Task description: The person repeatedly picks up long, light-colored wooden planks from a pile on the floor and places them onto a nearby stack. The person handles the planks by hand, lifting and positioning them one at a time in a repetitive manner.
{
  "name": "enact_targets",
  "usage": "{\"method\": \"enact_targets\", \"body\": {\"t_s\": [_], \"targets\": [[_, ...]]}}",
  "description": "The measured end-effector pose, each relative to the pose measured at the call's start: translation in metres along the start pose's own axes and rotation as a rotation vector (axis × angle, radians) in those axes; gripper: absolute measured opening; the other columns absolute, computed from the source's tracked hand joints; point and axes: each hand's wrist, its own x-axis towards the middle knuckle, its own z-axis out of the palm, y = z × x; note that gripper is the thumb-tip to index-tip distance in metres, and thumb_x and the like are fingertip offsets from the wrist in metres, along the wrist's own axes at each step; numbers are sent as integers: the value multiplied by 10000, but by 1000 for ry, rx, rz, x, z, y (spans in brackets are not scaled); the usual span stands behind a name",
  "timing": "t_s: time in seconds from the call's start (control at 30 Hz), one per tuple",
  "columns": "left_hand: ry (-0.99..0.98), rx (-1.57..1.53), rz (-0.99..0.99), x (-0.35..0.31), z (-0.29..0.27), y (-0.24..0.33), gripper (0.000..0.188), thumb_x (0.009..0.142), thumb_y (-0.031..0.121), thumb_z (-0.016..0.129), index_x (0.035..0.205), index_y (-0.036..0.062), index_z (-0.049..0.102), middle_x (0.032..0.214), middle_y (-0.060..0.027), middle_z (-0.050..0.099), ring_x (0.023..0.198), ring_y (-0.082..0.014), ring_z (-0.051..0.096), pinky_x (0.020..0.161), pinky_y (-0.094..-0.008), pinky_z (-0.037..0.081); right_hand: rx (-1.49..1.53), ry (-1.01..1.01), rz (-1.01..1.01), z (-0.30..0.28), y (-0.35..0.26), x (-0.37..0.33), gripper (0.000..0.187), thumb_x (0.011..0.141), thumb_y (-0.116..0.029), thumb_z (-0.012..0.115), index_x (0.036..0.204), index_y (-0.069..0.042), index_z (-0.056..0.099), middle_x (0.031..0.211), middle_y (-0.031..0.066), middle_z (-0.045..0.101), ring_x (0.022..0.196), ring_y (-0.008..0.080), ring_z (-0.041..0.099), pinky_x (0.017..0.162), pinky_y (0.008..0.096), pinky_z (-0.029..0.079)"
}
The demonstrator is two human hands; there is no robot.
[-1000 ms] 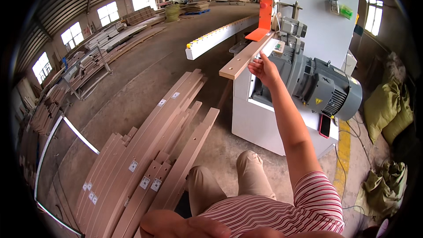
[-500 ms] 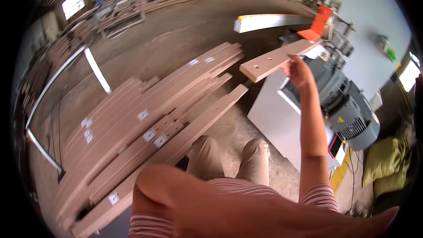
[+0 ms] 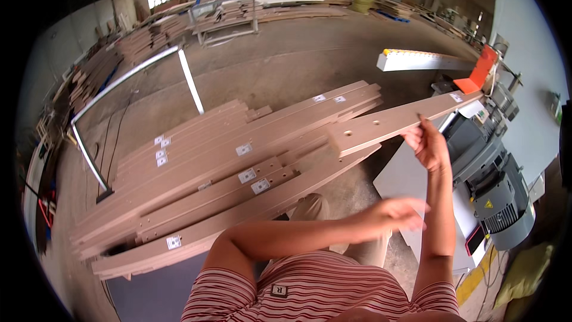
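Observation:
A long brown board [image 3: 393, 120] with two round holes near its closer end lies out to the right, its far end at an orange guard [image 3: 479, 70] on a machine [image 3: 471, 125]. With bent fingers, my right hand [image 3: 429, 146] grips the board's near edge. My left hand [image 3: 390, 219] is in front of my body, close to my right forearm and away from the board. It is smeared by motion, but its fingers look stretched out, with nothing seen in them. A label is stuck near the board's far end.
Stacked brown boards [image 3: 208, 149], several labelled, spread out to the left. A white metal frame [image 3: 192, 80] stands beyond them. A grey motor [image 3: 503, 200] sits on the machine's right side, near a phone-like red-edged object [image 3: 475, 238]. A white rail [image 3: 417, 60] extends behind the guard.
My left hand has come into view, swinging across to the right in front of my body. My right hand still grips the board. The head view has shifted, so everything sits further right.

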Motion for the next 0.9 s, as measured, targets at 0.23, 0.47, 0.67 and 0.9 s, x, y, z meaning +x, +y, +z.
{"method": "enact_targets", "body": {"t_s": [0.23,0.47,0.67,0.9], "targets": [[618,-185,222,-14,-67,-13,719,953,185,588,1496,90,126,1481,-203,338,1315,-322,428,1036,-454,412,-69,27,53,40,26,-33,365,910,-351,653,764,-17,640,539,64,599,375,88,445,359,200,323],[576,-84,435,-56,-78,5,426,921,593,470,1122,258,639,1503,-122,355,1418,-348,270,1136,-513,205,-133,-113,224,59,35,-32,516,897,-529,582,872,-17,646,646,112,660,458,126,557,399,224,380],[666,74,383,-110,-79,11,806,826,745,431,1337,122,440,1528,-133,273,1411,-330,272,1057,-461,301,-93,296,-106,-13,0,15,499,940,-517,487,886,-33,594,627,84,632,444,118,516,407,228,388],[627,194,349,-94,-92,-1,512,962,491,490,1332,144,423,1529,-108,306,1346,-291,360,1004,-435,370,-192,132,-73,21,16,-5,416,988,-353,371,887,-12,588,633,72,604,454,127,487,413,251,372]]}}
